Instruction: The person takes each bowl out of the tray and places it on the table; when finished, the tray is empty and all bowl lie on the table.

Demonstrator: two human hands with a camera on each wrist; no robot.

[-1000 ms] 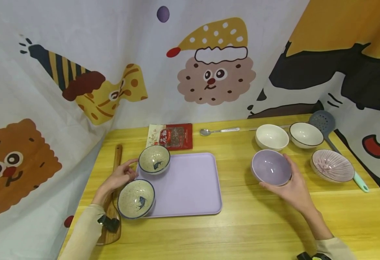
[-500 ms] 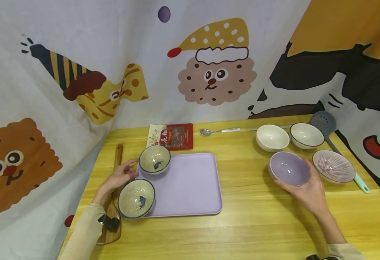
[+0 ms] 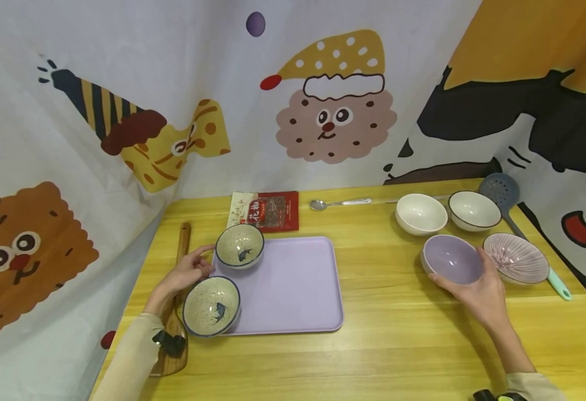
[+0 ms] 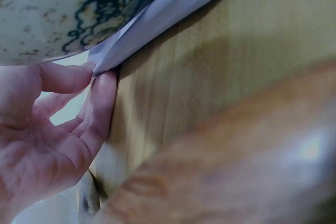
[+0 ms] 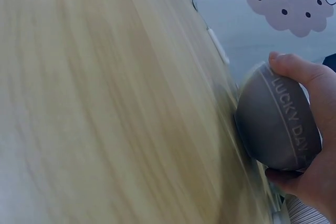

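My left hand [image 3: 188, 273] is at the left edge of a lilac tray [image 3: 295, 287]. Its thumb and fingers pinch the tray's rim in the left wrist view. Two speckled bowls with blue fish stand at the tray's left side: the far bowl [image 3: 237, 245] and the near bowl [image 3: 210, 306], which overhangs the edge. On the right, my right hand [image 3: 488, 295] grips a purple bowl [image 3: 453, 259] by its side, thumb near the front. "LUCKY DAY" is lettered on its outside in the right wrist view. Whether its base touches the table I cannot tell.
Right of the purple bowl is a pink-striped bowl [image 3: 515, 258]; behind stand a cream bowl [image 3: 421, 214] and a dark-rimmed white bowl [image 3: 474, 210]. A slotted skimmer [image 3: 499, 190], a spoon [image 3: 340, 204], a red spice packet [image 3: 272, 211] and a wooden spatula [image 3: 172, 356] lie around.
My right hand has carried the purple bowl rightward, close to the striped bowl, slowing over the last half second. The left hand, tray and fish bowls have stayed in place.
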